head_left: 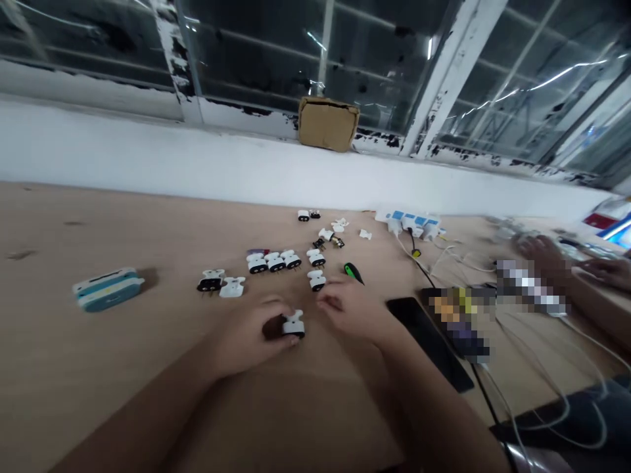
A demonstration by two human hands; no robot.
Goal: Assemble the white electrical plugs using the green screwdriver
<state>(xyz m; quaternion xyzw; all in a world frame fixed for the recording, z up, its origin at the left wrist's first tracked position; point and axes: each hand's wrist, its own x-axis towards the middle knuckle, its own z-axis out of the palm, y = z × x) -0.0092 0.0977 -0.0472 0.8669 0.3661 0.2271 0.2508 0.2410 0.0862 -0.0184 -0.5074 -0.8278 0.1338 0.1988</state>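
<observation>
My left hand (256, 335) grips a small white-and-black plug piece (294, 324) between thumb and fingers, low over the wooden table. Just right of it, my right hand (345, 305) has its fingers curled and pressed together; what they hold, if anything, is too small to tell. Beyond that hand stands a white-and-black plug (317, 280), with another plug (316, 257) behind it. Three similar plugs (275, 262) sit in a row to the left. Farther left are a black-based plug (211, 280) and a loose white cover (232, 287). A green-and-black tool (353, 272) lies beyond my right hand.
A teal-and-white case (108, 289) lies at left. At right are a black phone (428, 341), a power strip (407, 220) and tangled cables. Another person's hands (542, 256) work at far right. A cardboard box (328, 123) rests by the window.
</observation>
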